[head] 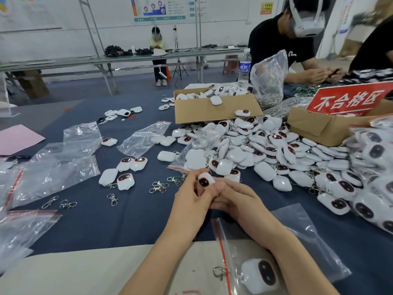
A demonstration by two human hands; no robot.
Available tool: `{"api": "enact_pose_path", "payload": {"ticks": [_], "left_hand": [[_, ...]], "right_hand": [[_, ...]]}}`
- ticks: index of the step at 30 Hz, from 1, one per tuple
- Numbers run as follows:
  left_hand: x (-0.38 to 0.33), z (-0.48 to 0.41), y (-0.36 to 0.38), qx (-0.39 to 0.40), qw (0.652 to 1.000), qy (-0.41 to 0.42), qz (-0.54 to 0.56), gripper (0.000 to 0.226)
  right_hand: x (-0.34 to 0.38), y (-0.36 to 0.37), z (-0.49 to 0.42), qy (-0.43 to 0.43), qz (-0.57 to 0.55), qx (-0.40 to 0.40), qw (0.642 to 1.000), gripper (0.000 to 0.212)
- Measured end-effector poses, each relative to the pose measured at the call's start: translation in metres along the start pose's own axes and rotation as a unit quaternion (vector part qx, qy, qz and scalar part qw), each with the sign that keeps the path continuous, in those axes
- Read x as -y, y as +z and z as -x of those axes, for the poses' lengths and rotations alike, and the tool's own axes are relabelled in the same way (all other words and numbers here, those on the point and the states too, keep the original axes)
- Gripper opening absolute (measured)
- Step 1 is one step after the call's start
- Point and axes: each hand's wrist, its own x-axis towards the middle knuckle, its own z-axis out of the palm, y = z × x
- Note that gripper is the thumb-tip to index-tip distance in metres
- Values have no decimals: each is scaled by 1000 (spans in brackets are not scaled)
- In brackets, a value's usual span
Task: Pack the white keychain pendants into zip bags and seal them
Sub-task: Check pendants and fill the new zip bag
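Head camera showed my left hand (192, 199) and right hand (236, 199) close together, fingers of both pinching one white pendant (205, 179) above the desk (127, 222), near its front edge. A zip bag (302, 241) holding a bagged pendant (261, 273) lay at that edge under my right forearm. Bare desk was free on the left.

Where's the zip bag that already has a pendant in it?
Head view, bottom right: the zip bag lies under the right forearm at the table's near edge.
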Motion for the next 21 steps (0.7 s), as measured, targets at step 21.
{"api": "enact_pose_path", "payload": {"ticks": [21], "left_hand": [[-9, 18, -7, -105, 993, 52, 0, 9]], "right_hand": [[-1, 6, -2, -10, 172, -144, 975, 21]]}}
